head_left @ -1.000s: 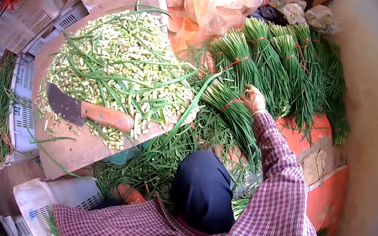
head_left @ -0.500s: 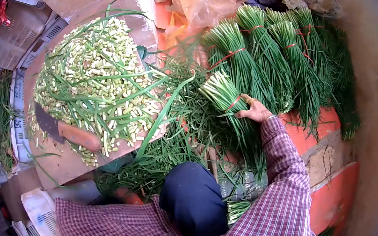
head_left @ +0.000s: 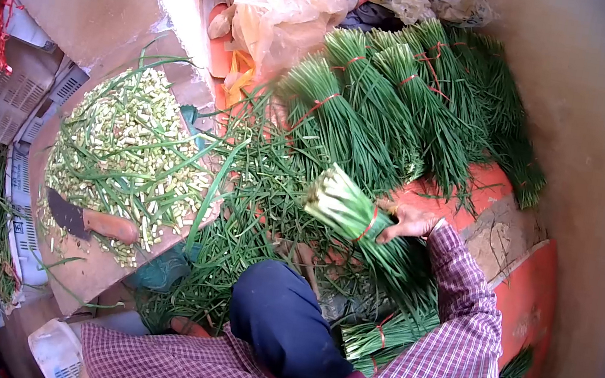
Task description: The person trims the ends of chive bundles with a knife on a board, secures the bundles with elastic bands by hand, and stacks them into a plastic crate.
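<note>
the right hand [head_left: 410,222] is clamping a green bundle [head_left: 385,261] by its red band [head_left: 369,225], probably stopping stalks from splaying, between other tied bundles [head_left: 358,131] and the knee [head_left: 283,315]. the left hand isn't showing; i cannot tell its state.

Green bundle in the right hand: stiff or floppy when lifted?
The green bundle will probably stay fairly stiff near its pale stem end, beside the red band. Its long, thin leaves may droop. Some could slip loose, since only one narrow band shows.
</note>
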Demonstrator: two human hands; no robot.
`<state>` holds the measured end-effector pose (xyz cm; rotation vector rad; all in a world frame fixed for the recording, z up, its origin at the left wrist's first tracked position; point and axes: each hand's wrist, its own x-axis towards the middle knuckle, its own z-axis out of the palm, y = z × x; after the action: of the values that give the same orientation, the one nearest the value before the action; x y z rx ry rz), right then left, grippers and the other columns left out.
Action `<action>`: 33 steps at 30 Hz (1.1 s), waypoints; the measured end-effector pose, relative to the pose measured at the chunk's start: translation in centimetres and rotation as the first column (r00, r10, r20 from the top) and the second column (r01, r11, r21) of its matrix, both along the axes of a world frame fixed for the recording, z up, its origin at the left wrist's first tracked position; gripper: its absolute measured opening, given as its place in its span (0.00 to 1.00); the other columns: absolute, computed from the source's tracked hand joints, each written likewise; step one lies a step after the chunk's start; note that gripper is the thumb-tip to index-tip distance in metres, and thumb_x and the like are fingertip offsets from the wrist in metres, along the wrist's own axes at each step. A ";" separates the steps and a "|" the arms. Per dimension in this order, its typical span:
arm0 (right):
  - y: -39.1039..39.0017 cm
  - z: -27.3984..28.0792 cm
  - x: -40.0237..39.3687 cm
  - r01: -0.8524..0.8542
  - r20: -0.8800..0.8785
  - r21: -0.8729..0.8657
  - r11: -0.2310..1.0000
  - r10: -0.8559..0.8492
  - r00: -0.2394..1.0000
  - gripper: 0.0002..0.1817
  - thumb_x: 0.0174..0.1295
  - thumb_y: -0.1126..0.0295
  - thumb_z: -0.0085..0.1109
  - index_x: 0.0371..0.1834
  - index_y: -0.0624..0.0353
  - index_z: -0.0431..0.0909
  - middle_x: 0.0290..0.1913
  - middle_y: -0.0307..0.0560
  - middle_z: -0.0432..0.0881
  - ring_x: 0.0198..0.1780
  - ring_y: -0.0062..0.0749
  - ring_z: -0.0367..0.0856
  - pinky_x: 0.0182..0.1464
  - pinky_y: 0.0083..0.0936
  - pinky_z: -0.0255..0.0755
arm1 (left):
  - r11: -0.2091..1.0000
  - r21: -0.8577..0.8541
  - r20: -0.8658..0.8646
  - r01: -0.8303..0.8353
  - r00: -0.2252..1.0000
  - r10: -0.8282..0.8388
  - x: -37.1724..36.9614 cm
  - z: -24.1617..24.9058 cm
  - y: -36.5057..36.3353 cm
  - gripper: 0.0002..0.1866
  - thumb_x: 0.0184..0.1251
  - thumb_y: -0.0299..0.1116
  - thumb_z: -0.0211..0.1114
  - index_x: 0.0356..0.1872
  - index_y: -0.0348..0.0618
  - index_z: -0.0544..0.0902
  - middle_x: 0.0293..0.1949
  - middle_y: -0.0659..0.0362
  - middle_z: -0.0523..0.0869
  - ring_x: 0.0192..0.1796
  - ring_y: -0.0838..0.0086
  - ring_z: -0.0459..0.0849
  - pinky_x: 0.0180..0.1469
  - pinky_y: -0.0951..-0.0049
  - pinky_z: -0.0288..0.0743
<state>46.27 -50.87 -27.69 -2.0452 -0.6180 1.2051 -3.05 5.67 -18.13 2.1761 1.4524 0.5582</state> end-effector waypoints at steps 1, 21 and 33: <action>0.3 0.6 -1.2 -0.012 -0.105 0.051 0.999 0.018 0.994 0.57 0.45 0.54 0.79 0.78 0.61 0.57 0.67 0.59 0.75 0.69 0.38 0.72 0.71 0.32 0.65 | 1.000 0.002 0.008 0.000 1.000 0.000 0.1 0.0 0.1 0.31 0.66 0.37 0.70 0.68 0.37 0.72 0.57 0.52 0.82 0.58 0.62 0.79 0.62 0.64 0.71; -7.7 -6.0 19.4 0.781 0.872 -0.172 0.600 -0.275 0.404 0.59 0.45 0.59 0.80 0.80 0.56 0.52 0.76 0.59 0.63 0.73 0.55 0.65 0.73 0.41 0.64 | 0.996 0.007 -0.055 -0.094 0.994 0.094 2.4 0.6 -2.1 0.31 0.68 0.38 0.68 0.69 0.38 0.71 0.60 0.51 0.80 0.60 0.60 0.78 0.65 0.63 0.69; -7.9 -8.6 18.3 0.735 0.815 0.026 0.677 -0.440 0.376 0.38 0.52 0.49 0.66 0.62 0.65 0.75 0.49 0.73 0.83 0.54 0.62 0.81 0.58 0.45 0.73 | 0.993 0.008 -0.079 -0.120 0.990 0.120 2.9 1.0 -2.3 0.31 0.69 0.38 0.68 0.70 0.38 0.70 0.62 0.51 0.79 0.62 0.59 0.77 0.67 0.62 0.68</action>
<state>64.53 -58.75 -36.25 -2.7264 0.0799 -0.1100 -0.14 3.37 -17.13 2.1459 1.6341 0.5202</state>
